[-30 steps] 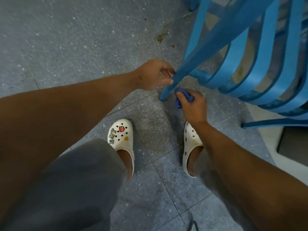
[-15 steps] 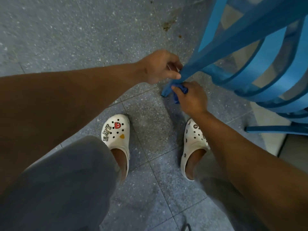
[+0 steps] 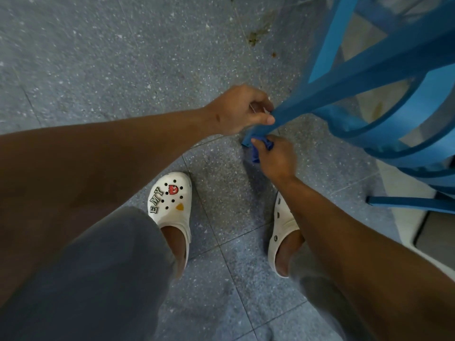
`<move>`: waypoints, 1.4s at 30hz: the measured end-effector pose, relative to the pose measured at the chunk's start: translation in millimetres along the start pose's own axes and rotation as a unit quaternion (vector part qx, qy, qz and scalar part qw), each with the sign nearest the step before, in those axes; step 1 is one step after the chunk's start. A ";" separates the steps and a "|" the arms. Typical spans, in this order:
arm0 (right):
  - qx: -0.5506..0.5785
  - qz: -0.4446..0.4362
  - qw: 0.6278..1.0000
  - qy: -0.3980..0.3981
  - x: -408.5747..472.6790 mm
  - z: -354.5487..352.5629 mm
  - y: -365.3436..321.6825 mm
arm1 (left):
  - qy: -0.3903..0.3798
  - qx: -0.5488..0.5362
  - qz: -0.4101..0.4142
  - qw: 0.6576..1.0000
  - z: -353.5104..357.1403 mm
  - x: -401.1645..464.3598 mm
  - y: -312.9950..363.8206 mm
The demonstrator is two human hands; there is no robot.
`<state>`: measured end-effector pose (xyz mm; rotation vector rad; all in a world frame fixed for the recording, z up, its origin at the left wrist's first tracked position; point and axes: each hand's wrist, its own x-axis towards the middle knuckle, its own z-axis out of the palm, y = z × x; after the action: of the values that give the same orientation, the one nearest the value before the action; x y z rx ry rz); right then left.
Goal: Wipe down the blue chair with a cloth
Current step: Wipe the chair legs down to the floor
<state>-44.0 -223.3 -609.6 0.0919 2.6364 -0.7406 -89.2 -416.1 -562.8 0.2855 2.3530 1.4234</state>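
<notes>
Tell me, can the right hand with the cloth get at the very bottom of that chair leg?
Probably yes. The right hand holds the blue cloth right beside the foot of the chair leg, and nothing lies between them. The left hand grips the leg higher up, clear of the foot.

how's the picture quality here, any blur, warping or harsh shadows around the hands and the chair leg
Head view: dim, even light, no glare; a soft shadow on the floor below the right hand. Wide-angle warping bows the blue chair slats and swells the forearms at the edges. The left hand and the cloth are fairly sharp; the near grey trousers are soft.
</notes>
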 end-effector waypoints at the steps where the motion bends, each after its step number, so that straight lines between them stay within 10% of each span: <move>1: 0.004 -0.014 1.000 0.021 -2.3 -4.0 2.3 | -0.001 -0.008 0.000 1.000 -0.2 0.4 -0.7; 42: 0.062 0.046 0.997 0.015 1.2 41.2 9.9 | 0.024 -0.101 -0.099 0.990 29.3 0.3 -32.4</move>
<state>-28.6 -235.9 -647.0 0.2591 2.5922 -0.8764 -76.6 -407.4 -603.7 -0.0369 2.1813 1.5685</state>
